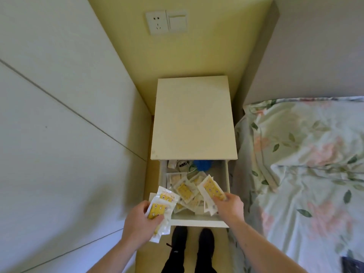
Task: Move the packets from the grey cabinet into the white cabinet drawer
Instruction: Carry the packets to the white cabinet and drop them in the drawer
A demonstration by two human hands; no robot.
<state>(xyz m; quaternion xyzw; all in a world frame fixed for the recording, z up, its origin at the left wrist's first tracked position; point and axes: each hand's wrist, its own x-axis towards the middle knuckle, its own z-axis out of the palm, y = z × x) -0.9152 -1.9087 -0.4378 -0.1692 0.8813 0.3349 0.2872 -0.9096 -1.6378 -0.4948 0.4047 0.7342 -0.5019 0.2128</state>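
Observation:
The white cabinet stands below me with its top drawer pulled open. Several clear packets with yellow contents lie heaped inside the drawer. My left hand grips a small stack of the same packets just outside the drawer's front left corner. My right hand holds a few more packets over the drawer's right side, above the heap. The grey cabinet's pale panels run along my left; its inside is hidden.
A blue object and small white items lie at the back of the drawer. A bed with a floral cover lies close on the right. My feet stand in the narrow gap before the drawer. A wall socket is ahead.

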